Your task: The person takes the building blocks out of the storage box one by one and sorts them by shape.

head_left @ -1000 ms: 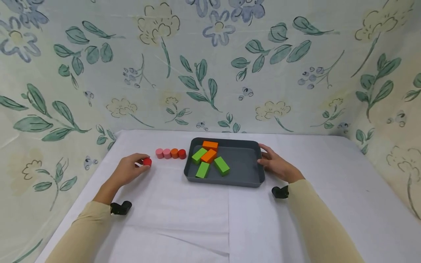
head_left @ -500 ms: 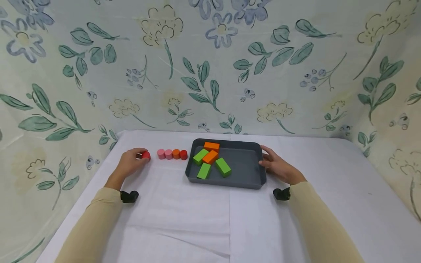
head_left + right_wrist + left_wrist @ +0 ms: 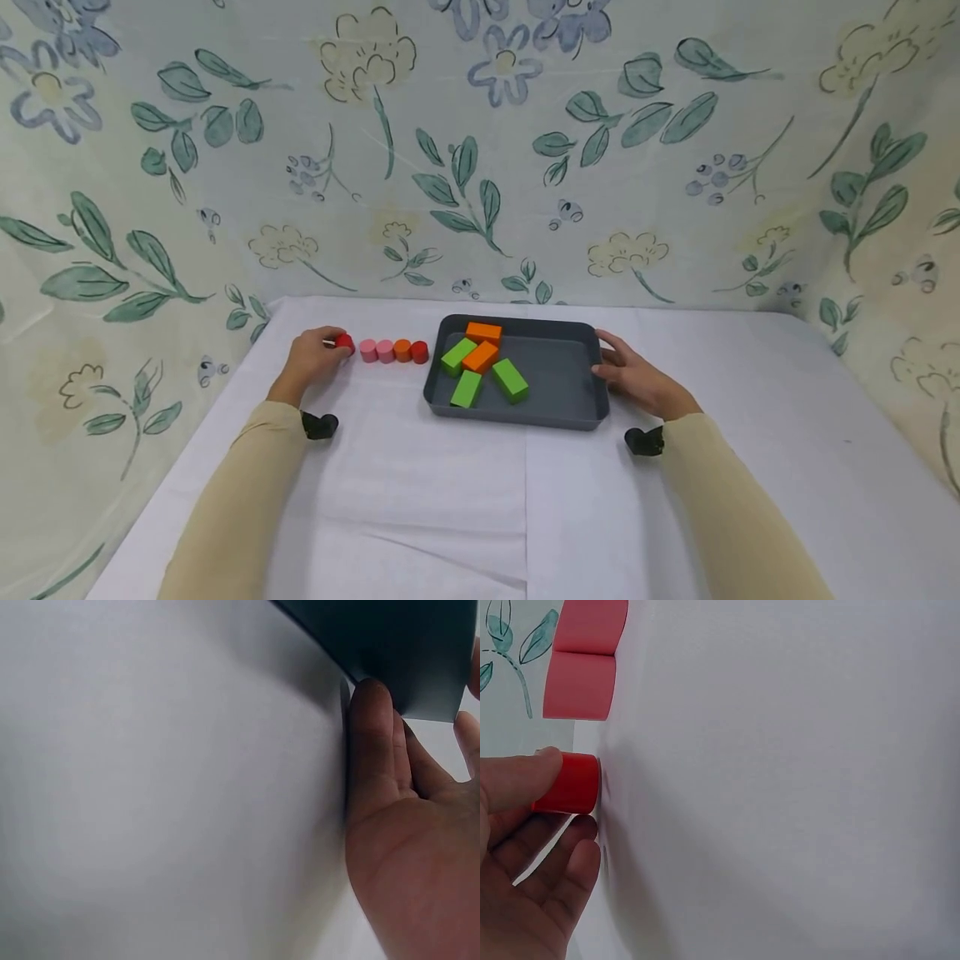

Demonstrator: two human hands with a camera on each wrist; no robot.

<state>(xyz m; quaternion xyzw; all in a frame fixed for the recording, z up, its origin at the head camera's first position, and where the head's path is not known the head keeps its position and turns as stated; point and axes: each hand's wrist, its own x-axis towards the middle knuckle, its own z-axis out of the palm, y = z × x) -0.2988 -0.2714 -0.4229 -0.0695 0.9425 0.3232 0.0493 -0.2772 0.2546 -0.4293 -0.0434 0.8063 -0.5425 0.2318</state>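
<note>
Floral cloth [image 3: 525, 242] backs a tabletop [image 3: 420, 483]. Near its far-left corner four cylinders [image 3: 398, 351] already stand in line; the left hand [image 3: 312, 355] pinches a red cylinder [image 3: 578, 784] just beside, unreleased. The right hand [image 3: 637, 382], fingers unclenched, touches the tray [image 3: 561, 375] holding five blocks [image 3: 480, 358].

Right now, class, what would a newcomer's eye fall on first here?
Probably the three green rectangular blocks and two orange rectangular blocks in the left part of the dark grey rectangular tray. Next, left of the tray, the row of four short pink, orange and red cylinders. Past its left end, a bright red cylinder pinched by the left hand stands out.
</note>
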